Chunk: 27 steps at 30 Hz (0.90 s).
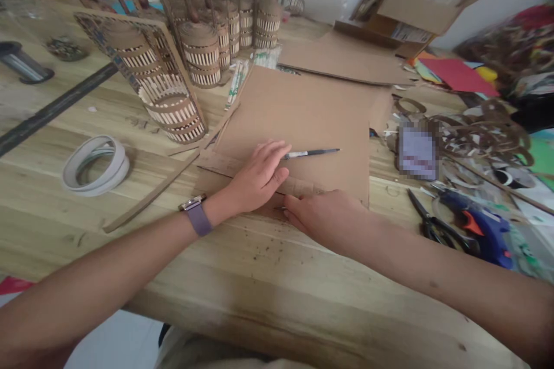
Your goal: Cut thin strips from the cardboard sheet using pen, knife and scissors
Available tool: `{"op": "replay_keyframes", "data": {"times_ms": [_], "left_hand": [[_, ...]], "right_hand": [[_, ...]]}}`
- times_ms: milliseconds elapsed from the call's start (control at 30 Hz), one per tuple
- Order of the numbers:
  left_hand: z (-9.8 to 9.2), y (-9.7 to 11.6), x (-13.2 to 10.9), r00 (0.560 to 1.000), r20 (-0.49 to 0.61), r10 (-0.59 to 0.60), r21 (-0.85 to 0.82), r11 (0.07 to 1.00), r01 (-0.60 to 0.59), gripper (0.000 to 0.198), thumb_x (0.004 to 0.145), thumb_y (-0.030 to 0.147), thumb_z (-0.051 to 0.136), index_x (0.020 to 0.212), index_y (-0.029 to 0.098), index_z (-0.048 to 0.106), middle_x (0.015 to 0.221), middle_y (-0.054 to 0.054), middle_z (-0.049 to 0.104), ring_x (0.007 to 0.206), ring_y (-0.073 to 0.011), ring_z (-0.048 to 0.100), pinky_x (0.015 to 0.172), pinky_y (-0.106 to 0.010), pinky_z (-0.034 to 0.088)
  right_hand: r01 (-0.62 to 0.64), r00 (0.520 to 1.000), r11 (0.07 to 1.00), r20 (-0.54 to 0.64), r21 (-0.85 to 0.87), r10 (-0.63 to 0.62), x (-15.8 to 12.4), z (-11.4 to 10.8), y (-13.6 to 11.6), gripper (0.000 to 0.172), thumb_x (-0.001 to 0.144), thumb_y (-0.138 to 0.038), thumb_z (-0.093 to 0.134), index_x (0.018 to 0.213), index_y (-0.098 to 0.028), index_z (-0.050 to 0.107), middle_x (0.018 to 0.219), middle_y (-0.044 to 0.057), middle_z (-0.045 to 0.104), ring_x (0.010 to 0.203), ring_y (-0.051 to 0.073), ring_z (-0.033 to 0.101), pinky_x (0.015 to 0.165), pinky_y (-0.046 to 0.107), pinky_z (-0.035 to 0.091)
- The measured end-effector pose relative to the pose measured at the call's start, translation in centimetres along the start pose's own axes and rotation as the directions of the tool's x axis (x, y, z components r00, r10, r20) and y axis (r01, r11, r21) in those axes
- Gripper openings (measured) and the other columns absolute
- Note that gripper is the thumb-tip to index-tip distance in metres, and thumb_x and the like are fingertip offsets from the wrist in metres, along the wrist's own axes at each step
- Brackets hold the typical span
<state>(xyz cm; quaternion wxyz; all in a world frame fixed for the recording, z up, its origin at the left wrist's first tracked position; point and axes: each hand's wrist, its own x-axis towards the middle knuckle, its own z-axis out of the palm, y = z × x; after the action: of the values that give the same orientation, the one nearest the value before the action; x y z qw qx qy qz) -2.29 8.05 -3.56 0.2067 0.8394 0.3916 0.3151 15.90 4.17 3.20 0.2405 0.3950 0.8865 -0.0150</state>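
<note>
My left hand point(257, 180) lies flat with fingers stretched out, pressing on a narrow cardboard strip point(220, 164). The strip rests along the near part of a large cardboard sheet point(298, 104). Just right of it, my right hand point(324, 216) is closed near the strip's edge. A small thin tip shows at its fingers, but the thing it holds is mostly hidden. A pen point(314, 153) lies on the sheet beyond my left fingertips. Dark crumbs are scattered on the table point(277, 282) in front of my hands.
Several lantern-like cardboard-and-stick models point(201, 52) stand at the back left. Rolls of tape point(95, 164) and a long cardboard strip point(151, 196) lie leftward. On the right are scissors point(437, 225), a blue glue gun point(480, 225) and cardboard scraps point(489, 127). An open box point(419, 8) sits behind.
</note>
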Motion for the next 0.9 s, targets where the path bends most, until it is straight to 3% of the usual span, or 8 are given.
{"op": "replay_keyframes", "data": {"times_ms": [267, 400, 533, 900], "left_hand": [[0.3, -0.2, 0.1, 0.999, -0.024, 0.022, -0.015, 1.0, -0.022, 0.051, 0.106, 0.042, 0.026, 0.146, 0.014, 0.04, 0.151, -0.018, 0.045, 0.145, -0.0259, 0.035, 0.123, -0.051, 0.026], [0.2, -0.1, 0.1, 1.0, -0.018, 0.02, -0.001, 1.0, -0.02, 0.053, 0.106, 0.043, 0.024, 0.145, 0.012, 0.04, 0.151, -0.018, 0.045, 0.145, -0.0265, 0.034, 0.123, -0.051, 0.026], [0.2, -0.2, 0.1, 1.0, -0.003, 0.012, 0.028, 1.0, -0.012, 0.054, 0.106, 0.043, 0.023, 0.147, 0.012, 0.039, 0.152, -0.018, 0.044, 0.147, -0.0278, 0.033, 0.123, -0.052, 0.025], [1.2, 0.2, -0.6, 0.99, 0.098, 0.106, 0.402, 0.906, -0.137, 0.055, 0.105, 0.037, 0.036, 0.152, 0.007, 0.034, 0.159, -0.024, 0.032, 0.152, -0.0388, 0.02, 0.121, -0.059, 0.023]], "right_hand": [[0.003, 0.998, 1.0, 0.061, -0.007, -0.002, -0.2, -0.8, -0.2, 0.023, 0.1, -0.021, 0.044, 0.105, -0.021, 0.067, 0.079, 0.003, 0.074, 0.067, 0.02, 0.071, 0.047, 0.029, 0.037], [0.027, 0.993, 0.998, 0.114, -0.064, -0.02, -0.1, -1.8, -0.6, 0.022, 0.095, -0.012, 0.05, 0.107, -0.019, 0.066, 0.08, 0.005, 0.076, 0.071, 0.021, 0.074, 0.048, 0.025, 0.04], [0.038, 0.977, 0.993, 0.213, -0.11, -0.014, 0.1, -2.8, -1.2, 0.032, 0.086, -0.002, 0.054, 0.111, -0.017, 0.066, 0.082, 0.008, 0.077, 0.071, 0.024, 0.075, 0.046, 0.026, 0.042], [0.087, 0.996, 0.991, 0.045, -0.101, -0.083, 0.0, -0.9, -0.3, 0.042, 0.078, 0.003, 0.05, 0.108, -0.019, 0.069, 0.072, 0.006, 0.075, 0.059, 0.023, 0.07, 0.041, 0.029, 0.039]]}}
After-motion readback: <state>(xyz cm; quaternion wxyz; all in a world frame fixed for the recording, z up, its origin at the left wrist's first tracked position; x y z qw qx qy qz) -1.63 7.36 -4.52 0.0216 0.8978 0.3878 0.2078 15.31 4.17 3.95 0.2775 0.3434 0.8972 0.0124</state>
